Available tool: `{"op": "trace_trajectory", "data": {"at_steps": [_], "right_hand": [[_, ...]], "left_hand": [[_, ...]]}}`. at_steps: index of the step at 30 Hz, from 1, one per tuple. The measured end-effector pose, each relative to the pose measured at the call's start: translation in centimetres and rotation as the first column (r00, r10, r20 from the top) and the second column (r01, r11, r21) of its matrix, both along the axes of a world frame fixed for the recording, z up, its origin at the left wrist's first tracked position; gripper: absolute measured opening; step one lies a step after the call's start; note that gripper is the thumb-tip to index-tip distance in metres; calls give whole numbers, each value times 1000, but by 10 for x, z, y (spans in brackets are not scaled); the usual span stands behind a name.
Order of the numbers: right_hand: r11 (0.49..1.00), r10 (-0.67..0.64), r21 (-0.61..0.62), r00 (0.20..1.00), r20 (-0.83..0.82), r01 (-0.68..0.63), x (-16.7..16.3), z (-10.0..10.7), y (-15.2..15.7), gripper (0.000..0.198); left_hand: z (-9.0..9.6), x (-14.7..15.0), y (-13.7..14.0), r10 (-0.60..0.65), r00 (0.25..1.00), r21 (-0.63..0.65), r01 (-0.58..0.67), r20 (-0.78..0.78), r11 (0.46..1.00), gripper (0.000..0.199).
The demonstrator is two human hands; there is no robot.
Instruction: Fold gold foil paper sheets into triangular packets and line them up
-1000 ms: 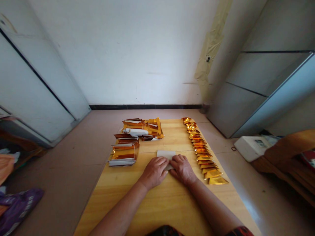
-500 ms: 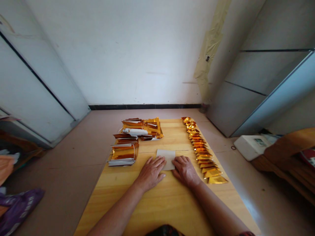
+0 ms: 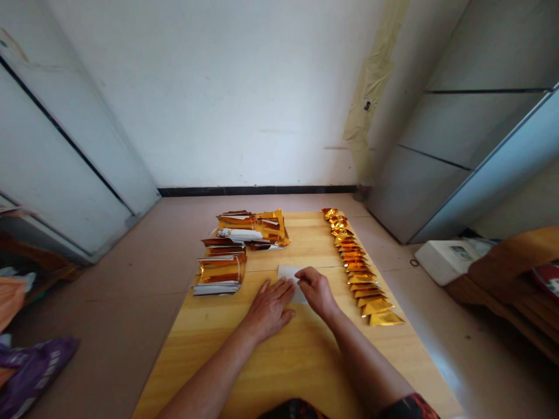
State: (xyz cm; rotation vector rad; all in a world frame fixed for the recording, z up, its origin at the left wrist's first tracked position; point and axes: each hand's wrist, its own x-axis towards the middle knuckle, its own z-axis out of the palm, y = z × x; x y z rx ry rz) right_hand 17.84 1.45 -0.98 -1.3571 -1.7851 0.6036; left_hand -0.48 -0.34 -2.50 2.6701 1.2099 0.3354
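A small pale sheet of paper (image 3: 287, 271) lies on the wooden table in front of me, partly covered by both hands. My left hand (image 3: 269, 308) rests flat with its fingers stretched over the sheet's left side. Above the right part of the sheet is my right hand (image 3: 315, 289), its fingers curled and drawn together. Whether anything is pinched in those fingertips is hidden. To the right, a row of folded gold foil paper pieces (image 3: 364, 285) runs along the table. Stacks of gold foil sheets with white backs (image 3: 220, 267) lie to the left.
More gold foil sheets (image 3: 271, 224) and a white roll-like bundle (image 3: 240, 234) lie at the table's far left. The wooden table (image 3: 301, 372) stands before a white wall. A white box (image 3: 443, 262) is at right, a purple bag (image 3: 39, 372) at left.
My right hand has lifted from lying on the sheet's right edge and moved left over it, its fingers now curled. My left hand has stayed nearly in place.
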Motion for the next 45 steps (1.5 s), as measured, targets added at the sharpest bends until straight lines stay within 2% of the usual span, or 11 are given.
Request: {"op": "trace_trajectory", "data": {"at_steps": [4,14,18,22,27,33,39,45], "right_hand": [[991,-38,-119,991,128,54,-20,-10,8,18],[992,4,-119,928,372,43,-4,-10,6,18],[988,15,-148,912,409,50,-2,-1,11,22],[993,-22,-86,846,533,81,2,16,20,31],[964,30,-215,737,676,158,1,31,31,34],[942,115,-306,725,679,138,1,33,44,31],[938,213,-343,709,672,43,-4,37,53,34],[914,242,-402,724,646,53,-9,39,58,33]], "left_hand": [[0,0,1,-14,1000,-2,14,-8,1000,60],[-3,-11,-4,13,1000,74,-14,7,997,52],[-5,-12,-7,42,999,92,-45,27,995,50],[-3,-10,-8,54,998,79,-57,38,995,49],[3,-8,-7,79,995,27,-80,55,996,48],[5,-7,-6,68,995,10,-69,71,998,48],[3,-8,-6,63,995,12,-64,77,998,48],[5,-8,-7,63,995,20,-65,77,998,48]]}}
